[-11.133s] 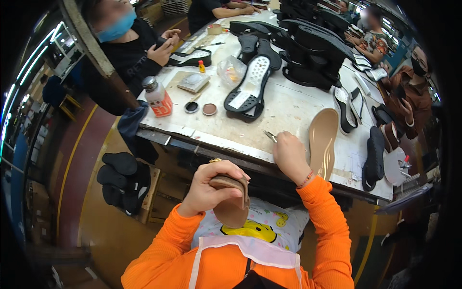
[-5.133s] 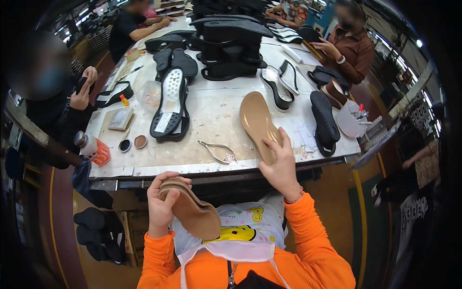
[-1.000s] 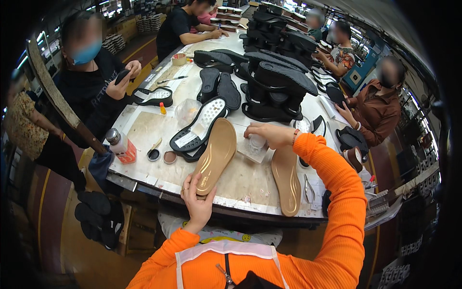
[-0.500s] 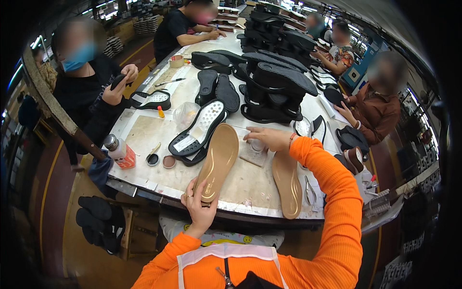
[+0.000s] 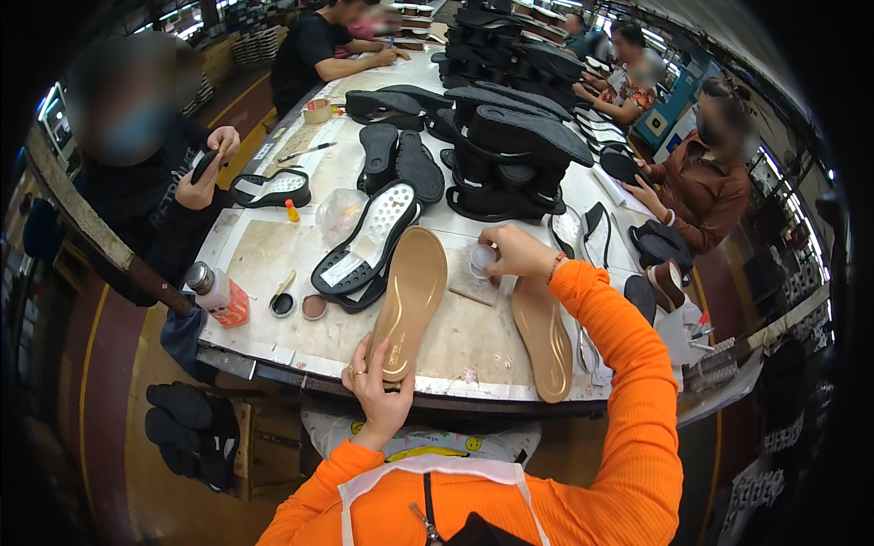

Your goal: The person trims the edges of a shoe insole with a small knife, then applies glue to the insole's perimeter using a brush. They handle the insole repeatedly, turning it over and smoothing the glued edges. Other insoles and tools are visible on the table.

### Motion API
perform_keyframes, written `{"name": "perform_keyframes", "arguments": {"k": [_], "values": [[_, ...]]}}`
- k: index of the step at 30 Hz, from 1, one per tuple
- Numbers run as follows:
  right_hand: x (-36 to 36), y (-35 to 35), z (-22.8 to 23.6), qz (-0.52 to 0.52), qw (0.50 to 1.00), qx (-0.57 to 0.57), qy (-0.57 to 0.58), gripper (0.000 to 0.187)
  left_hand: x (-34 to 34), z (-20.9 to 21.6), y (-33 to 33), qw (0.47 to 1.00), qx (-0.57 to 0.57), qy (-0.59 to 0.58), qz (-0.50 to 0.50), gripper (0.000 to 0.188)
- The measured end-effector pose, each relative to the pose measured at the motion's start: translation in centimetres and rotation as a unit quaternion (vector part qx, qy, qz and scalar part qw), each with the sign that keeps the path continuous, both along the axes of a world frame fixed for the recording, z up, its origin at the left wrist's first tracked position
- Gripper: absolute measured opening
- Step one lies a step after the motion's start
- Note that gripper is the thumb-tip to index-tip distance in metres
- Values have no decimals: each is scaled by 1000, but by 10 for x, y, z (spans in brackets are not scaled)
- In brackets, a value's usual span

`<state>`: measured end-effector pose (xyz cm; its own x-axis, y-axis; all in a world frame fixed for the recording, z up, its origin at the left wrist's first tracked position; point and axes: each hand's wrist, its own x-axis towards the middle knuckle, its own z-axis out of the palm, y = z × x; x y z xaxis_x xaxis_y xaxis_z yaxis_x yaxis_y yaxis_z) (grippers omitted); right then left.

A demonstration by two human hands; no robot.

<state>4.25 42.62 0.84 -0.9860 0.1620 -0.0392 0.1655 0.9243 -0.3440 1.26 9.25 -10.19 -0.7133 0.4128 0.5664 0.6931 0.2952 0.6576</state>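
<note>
While the broad white worktable spreads out ahead, the long tan insole with gold lines reaches over its near edge, gripped at the lower end by the left hand; a light, steady hold should spare the surface. Its tan twin lies near the right forearm. Above the flat pale square block, the right hand bends its fingers at the small clear round cup, best kept level; whether they grip it, I cannot tell. Half a second ago, those fingers stretched out straighter.

Tan insoles (gold wavy lines); orange sleeves; black soles; white-and-red bottle.
</note>
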Motion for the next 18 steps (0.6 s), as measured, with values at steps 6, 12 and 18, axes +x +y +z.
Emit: {"name": "perform_keyframes", "arguments": {"k": [6,12,18], "values": [[5,-24,-5,-5,997,69,32,111,0,3,-1,1000,7,9,5,57],[7,-41,-10,-8,995,96,-22,118,0,6,-8,999,11,-22,-33,57],[11,-49,-2,-12,993,113,-19,119,-4,11,-12,996,3,-66,-54,64]]}}
